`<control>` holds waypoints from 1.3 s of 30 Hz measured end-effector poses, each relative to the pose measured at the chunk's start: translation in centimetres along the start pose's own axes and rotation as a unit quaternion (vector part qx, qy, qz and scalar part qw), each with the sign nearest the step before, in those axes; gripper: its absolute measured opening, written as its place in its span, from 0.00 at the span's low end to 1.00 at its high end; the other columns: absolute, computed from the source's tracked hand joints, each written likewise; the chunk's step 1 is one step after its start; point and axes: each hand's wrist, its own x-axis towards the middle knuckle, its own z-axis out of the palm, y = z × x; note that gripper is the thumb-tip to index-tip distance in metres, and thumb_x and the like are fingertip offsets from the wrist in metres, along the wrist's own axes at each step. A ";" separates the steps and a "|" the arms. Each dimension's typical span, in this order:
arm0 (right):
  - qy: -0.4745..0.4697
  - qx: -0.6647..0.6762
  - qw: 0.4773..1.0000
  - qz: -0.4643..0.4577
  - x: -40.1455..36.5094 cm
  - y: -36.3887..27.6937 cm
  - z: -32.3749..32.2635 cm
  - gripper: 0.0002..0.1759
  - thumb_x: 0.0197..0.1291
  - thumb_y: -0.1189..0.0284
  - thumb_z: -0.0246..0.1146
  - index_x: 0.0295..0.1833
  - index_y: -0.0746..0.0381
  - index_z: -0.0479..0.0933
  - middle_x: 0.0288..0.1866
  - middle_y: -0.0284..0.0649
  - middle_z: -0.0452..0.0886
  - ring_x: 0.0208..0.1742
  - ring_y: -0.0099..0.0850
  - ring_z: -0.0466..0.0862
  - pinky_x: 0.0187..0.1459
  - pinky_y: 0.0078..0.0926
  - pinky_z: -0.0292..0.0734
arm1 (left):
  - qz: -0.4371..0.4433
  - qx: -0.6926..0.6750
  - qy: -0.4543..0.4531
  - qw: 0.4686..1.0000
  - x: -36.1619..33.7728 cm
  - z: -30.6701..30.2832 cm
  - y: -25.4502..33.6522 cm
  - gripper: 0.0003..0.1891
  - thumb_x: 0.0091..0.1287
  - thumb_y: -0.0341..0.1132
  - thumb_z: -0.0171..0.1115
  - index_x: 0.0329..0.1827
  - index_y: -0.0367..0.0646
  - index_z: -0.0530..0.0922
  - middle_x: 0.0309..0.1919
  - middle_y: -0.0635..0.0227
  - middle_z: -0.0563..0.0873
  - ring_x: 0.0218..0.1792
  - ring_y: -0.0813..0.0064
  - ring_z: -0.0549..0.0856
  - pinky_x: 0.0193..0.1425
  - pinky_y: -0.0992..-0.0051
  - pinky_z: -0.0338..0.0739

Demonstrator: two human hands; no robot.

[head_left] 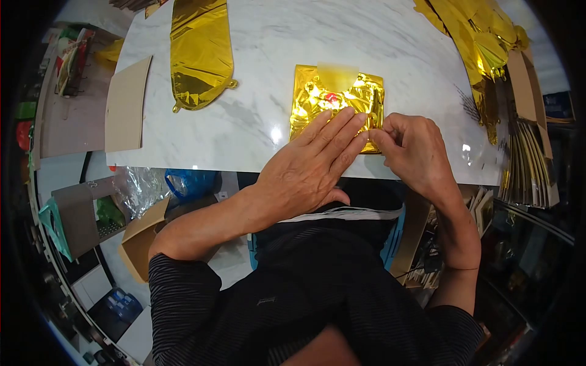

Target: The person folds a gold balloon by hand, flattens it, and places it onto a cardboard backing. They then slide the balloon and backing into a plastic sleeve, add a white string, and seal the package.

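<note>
Though nearly square, foil packet (pixel 332 97) wider across, beneath left hand (pixel 308 168).

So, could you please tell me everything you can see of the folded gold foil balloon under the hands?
The folded gold foil balloon is shiny, crinkled metallic film packed into a roughly square, flat bundle, with a small red spot among its creases and a pale strip along its far edge. It lies on the white marble table, close to the near edge. The left hand presses flat on its near right part, and the right hand seems to pinch its near right corner.
</note>
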 end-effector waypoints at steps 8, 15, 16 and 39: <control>0.002 0.007 1.000 -0.003 -0.1 0.3 0.2 0.14 0.71 0.70 0.70 0.35 0.71 0.82 0.20 0.41 0.80 0.21 0.25 0.83 0.27 0.29 0.74 | -0.060 -0.133 0.137 0.980 -1.7 -3.2 -1.5 0.48 0.54 0.29 0.83 0.81 0.38 0.70 0.76 0.48 0.76 0.77 0.45 0.76 0.80 0.52 0.73; -0.019 0.023 0.998 0.048 0.1 0.2 0.1 0.16 0.72 0.70 0.69 0.35 0.73 0.80 0.20 0.40 0.79 0.22 0.24 0.81 0.27 0.28 0.74 | -0.208 -0.173 0.168 0.948 -5.6 -3.5 -2.6 0.39 0.58 0.27 0.82 0.75 0.44 0.77 0.50 0.61 0.89 0.51 0.57 0.85 0.60 0.59 0.80; -0.021 0.030 0.998 0.059 0.1 0.1 0.1 0.17 0.72 0.70 0.69 0.34 0.73 0.80 0.20 0.39 0.79 0.22 0.23 0.81 0.27 0.28 0.75 | -0.223 -0.174 0.175 0.943 -5.5 -3.4 -2.4 0.38 0.58 0.26 0.82 0.74 0.44 0.78 0.48 0.63 0.90 0.50 0.60 0.86 0.59 0.63 0.81; 0.025 0.035 0.998 0.037 -0.5 0.3 0.7 0.17 0.72 0.69 0.68 0.33 0.71 0.79 0.19 0.37 0.76 0.21 0.21 0.76 0.27 0.28 0.72 | -0.310 -0.229 0.202 0.900 -3.3 -2.4 -2.4 0.24 0.64 0.29 0.76 0.64 0.43 0.82 0.33 0.69 0.92 0.38 0.66 0.88 0.49 0.64 0.78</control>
